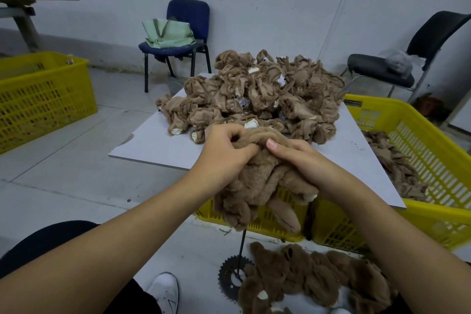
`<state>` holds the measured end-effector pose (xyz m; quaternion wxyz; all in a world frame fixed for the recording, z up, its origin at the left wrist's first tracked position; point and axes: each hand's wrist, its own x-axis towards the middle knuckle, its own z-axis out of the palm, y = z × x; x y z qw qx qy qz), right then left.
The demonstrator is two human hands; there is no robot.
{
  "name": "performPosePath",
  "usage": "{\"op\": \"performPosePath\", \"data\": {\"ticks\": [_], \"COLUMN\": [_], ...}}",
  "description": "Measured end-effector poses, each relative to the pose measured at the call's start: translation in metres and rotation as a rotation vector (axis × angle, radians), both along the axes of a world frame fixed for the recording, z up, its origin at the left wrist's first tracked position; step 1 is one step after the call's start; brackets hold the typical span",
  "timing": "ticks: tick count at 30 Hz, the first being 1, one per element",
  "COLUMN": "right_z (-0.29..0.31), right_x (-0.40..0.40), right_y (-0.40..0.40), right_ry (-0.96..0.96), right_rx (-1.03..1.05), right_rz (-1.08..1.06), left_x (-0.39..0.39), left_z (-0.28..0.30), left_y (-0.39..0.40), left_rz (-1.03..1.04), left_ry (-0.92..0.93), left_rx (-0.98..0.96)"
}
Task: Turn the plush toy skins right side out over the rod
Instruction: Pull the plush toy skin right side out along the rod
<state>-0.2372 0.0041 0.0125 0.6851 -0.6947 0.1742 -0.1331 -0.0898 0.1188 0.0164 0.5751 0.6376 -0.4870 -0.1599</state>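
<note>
Board point(153, 145) under heaped skins point(254, 94), concrete floor point(63, 181) (grey), 2 hands point(257, 155) gripping plush skin point(254, 186) on rod point(242, 242)

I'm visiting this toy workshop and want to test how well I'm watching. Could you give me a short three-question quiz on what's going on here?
1. True or false: both hands grip the same plush skin.
2. Where do the finished, furry skins lie? A) on the blue chair B) on the floor by the sprocket base C) on the white board
3. Fill in: the thin black rod stands on a toothed metal ______.

Key
1. True: left hand and right hand both hold it.
2. B: furry pile; the inside-out pile is on the board.
3. Sprocket.
</note>
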Motion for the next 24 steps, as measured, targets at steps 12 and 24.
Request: {"op": "performPosePath", "data": {"ticks": [12,24], "right_z": [0.004,0.004], "right_x": [0.009,0.005], "right_y": [0.011,0.010], "right_ry": [-0.098,-0.044], "right_rx": [0.011,0.051], "right_rz": [-0.110,-0.077], "left_x": [0.007,0.010], "left_z": [0.004,0.015], "left_y": [0.001,0.002], "left_rz": [-0.165,-0.182], "left_ry": [0.565,0.343], "left_rx": [-0.107,0.096]}}
